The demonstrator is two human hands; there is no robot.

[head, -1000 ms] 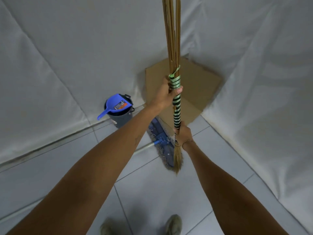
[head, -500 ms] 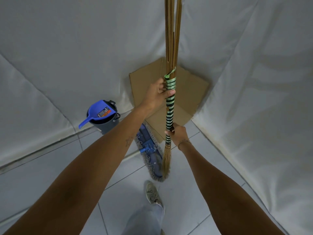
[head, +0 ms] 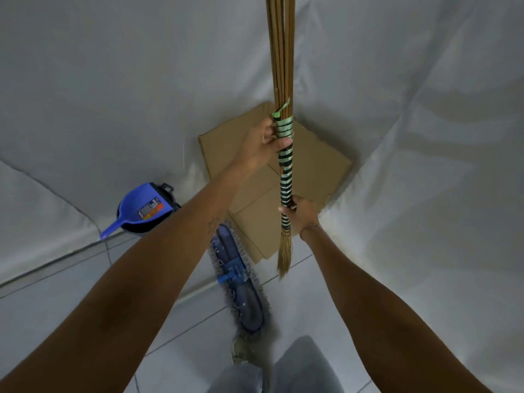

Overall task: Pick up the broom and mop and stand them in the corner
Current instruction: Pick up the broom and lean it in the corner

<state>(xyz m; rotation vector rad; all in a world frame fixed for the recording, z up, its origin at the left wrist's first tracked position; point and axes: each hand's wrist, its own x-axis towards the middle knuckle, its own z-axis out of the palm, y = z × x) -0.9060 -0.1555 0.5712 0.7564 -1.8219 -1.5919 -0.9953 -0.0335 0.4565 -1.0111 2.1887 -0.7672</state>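
A stick broom with green-and-black wrapping hangs upright before me, its long brown sticks running out of the top of the frame. My left hand grips the upper wrapped part. My right hand holds the lower wrapped part, just above the short tuft at the broom's bottom end. That tuft hangs above the floor, in front of the corner. A flat blue mop head with a grey fringe lies on the tiles below my left forearm; its handle is mostly hidden.
Flattened brown cardboard leans in the corner where two white sheet-covered walls meet. A dark bucket with a blue dustpan on it stands by the left wall. My legs and a shoe show at the bottom.
I have stepped closer to the corner, so cardboard, bucket and mop head look nearer. Both hands keep the same hold on the broom, which stays upright.
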